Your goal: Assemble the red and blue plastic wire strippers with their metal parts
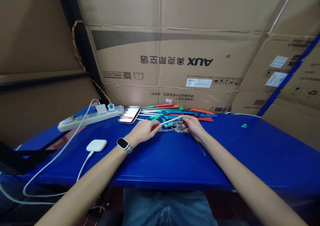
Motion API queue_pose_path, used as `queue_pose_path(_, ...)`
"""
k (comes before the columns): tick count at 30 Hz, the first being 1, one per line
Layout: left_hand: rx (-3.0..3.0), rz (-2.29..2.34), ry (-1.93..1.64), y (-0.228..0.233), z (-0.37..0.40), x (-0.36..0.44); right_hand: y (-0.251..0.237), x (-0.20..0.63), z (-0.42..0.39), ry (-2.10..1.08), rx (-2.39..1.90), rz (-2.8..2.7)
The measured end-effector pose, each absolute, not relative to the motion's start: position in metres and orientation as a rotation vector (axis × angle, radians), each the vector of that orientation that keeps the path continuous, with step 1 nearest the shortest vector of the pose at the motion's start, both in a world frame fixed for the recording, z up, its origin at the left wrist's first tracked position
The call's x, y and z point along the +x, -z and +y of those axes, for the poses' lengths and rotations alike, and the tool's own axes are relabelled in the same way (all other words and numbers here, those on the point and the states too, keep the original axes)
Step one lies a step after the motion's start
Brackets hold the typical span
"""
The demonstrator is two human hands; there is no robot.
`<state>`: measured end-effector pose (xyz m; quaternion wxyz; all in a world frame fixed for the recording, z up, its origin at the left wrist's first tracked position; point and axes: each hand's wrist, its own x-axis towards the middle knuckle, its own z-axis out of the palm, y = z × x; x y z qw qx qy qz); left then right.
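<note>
My left hand [144,131], with a smartwatch on its wrist, grips the red handle end of a screwdriver [168,122]. Its metal shaft runs up and to the right to my right hand [192,125], whose fingers pinch the tip end. Both hands hover just above the blue table [175,159], in front of a pile of screwdrivers [180,111] with red, green and blue handles. A few small metal parts [175,129] lie under the held shaft.
A phone [128,115] lies left of the pile, beside a white power strip [87,118] with plugs and cables. A white charger case [96,145] sits near the left. A small green piece [244,125] lies far right. Cardboard boxes [175,62] wall the back.
</note>
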<state>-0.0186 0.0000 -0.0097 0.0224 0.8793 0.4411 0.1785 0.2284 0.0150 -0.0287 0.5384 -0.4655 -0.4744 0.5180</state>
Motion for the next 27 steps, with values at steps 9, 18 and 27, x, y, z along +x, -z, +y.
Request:
queue_pose_path(9, 2.701, 1.318, -0.530, 0.0130, 0.0037, -0.0219, 0.0221, 0.2227, 0.0100, -1.196, -1.040, -1.071)
queue_pose_path(18, 2.774, 1.312, -0.530, 0.0113, 0.0026, -0.0239, 0.0275, 0.2246, 0.0108, -1.152, -0.931, -1.228)
queue_pose_path(27, 2.854, 1.310, -0.540, 0.0125, -0.0018, -0.0224, 0.0285, 0.2219, 0.0071, -1.340, -0.903, -1.211)
